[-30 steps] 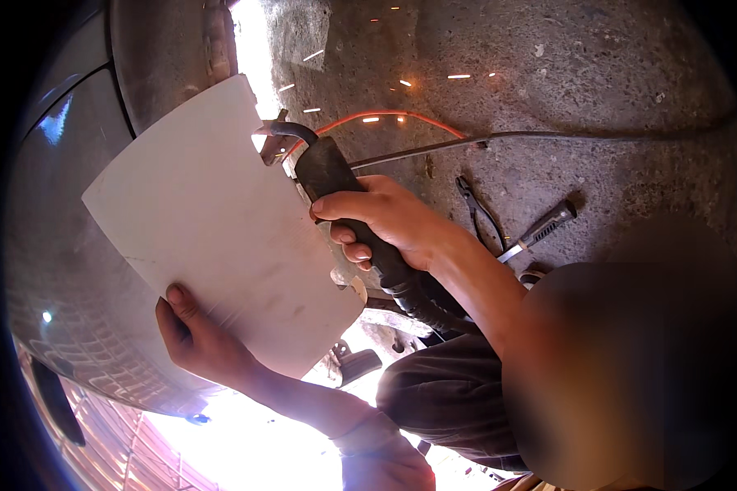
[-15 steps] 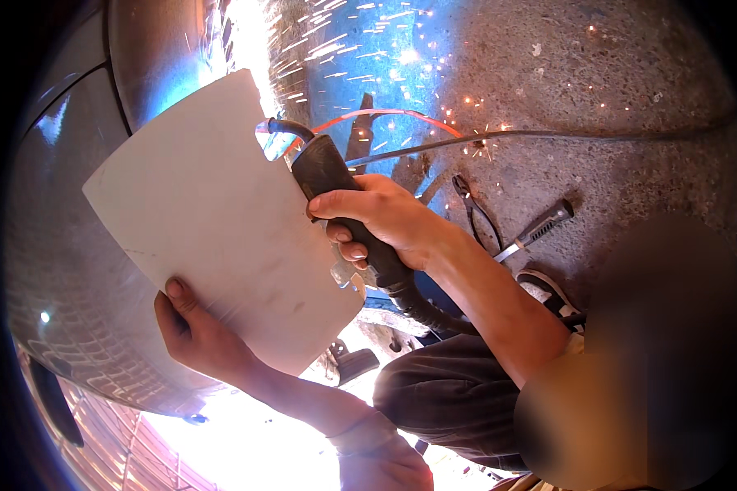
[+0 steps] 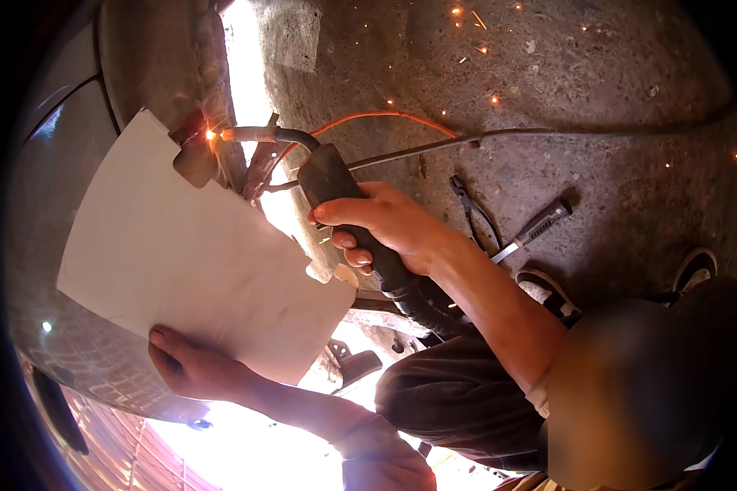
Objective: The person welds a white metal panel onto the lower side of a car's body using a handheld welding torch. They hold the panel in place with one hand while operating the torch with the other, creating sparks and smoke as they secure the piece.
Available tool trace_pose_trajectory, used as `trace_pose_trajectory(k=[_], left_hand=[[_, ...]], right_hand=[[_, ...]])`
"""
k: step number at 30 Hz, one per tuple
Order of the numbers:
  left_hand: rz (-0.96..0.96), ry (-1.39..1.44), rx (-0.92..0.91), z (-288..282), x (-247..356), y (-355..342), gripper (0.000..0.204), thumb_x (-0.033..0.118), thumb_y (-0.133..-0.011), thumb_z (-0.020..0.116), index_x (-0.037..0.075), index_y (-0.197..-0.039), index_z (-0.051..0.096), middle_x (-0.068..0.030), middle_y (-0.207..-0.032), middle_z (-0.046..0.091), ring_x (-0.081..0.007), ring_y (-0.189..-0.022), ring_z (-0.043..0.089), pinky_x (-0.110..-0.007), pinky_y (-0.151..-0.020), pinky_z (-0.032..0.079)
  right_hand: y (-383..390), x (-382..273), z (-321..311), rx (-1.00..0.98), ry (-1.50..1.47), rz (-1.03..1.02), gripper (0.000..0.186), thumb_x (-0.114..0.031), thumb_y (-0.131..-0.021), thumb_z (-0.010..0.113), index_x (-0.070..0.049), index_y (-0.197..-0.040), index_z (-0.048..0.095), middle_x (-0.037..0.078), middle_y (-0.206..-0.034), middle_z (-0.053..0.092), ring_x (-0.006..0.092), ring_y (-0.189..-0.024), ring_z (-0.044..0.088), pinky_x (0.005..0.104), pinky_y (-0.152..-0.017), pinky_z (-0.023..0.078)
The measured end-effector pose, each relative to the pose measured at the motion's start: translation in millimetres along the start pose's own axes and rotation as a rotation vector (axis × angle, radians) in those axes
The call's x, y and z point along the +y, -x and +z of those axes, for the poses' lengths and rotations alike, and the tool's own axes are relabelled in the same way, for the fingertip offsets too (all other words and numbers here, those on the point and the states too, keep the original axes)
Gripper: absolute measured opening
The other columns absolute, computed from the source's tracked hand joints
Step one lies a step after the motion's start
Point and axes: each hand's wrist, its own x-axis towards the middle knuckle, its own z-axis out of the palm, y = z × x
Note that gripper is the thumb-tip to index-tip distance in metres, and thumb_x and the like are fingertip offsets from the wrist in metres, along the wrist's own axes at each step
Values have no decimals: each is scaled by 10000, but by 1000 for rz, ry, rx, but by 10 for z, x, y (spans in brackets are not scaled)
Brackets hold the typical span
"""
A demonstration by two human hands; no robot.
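My right hand (image 3: pixel 377 225) is closed round the black handle of a welding torch (image 3: pixel 323 172). The torch's bent neck reaches left to a small orange glow (image 3: pixel 210 135) at a rusty metal seam (image 3: pixel 215 90) on the vehicle body. My left hand (image 3: pixel 180 360) pinches the lower left edge of a pale, curved sheet (image 3: pixel 180 254), which has a notched right edge and lies in front of the glossy grey body panel (image 3: pixel 49 229). Part of that panel is hidden behind the sheet.
Pliers (image 3: pixel 472 204) and a dark-handled tool (image 3: pixel 540 225) lie on the concrete floor (image 3: pixel 598 74), below an orange cable (image 3: pixel 393 112) and a black cable (image 3: pixel 565 131). Shoes (image 3: pixel 540 290) show beside my knee (image 3: pixel 430 393). A blurred area covers the lower right.
The sheet and my left hand have shifted down and left, uncovering more of the seam around the torch tip. The bright blue arc and dense sparks have died down to a glow and scattered sparks.
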Motion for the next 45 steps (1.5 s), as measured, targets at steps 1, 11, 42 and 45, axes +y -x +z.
trace_pose_trajectory(k=[1,11,42,45], left_hand=[[-12,22,4,5,-34,-1,445,399,-983,515,-16,-1088,637,-128,-1020,642,-212,-878,597,-355,-757,509],[-4,45,-43,10,-19,14,508,454,-976,516,-19,-1125,621,-148,-1039,633,-223,-902,600,-362,-762,513],[98,-8,-172,108,11,100,467,443,-966,543,-13,-991,639,-98,-854,640,-174,-744,592,-329,-643,501],[116,-13,-181,96,-9,84,468,447,-961,552,-11,-995,643,-100,-848,642,-171,-737,593,-326,-634,500]], right_hand=[[-6,8,-10,-6,-8,2,169,-154,-829,675,-61,-861,538,39,-628,501,119,-441,459,306,-384,364],[-43,-4,17,-46,44,-23,205,-211,-855,684,-44,-897,571,20,-635,478,101,-469,441,254,-430,335],[-49,-24,49,-36,106,-22,189,-217,-857,668,-48,-898,594,10,-625,478,102,-458,460,262,-424,352],[-41,-27,54,-43,109,-30,198,-227,-856,672,-50,-913,601,7,-629,481,97,-458,461,257,-422,356]])
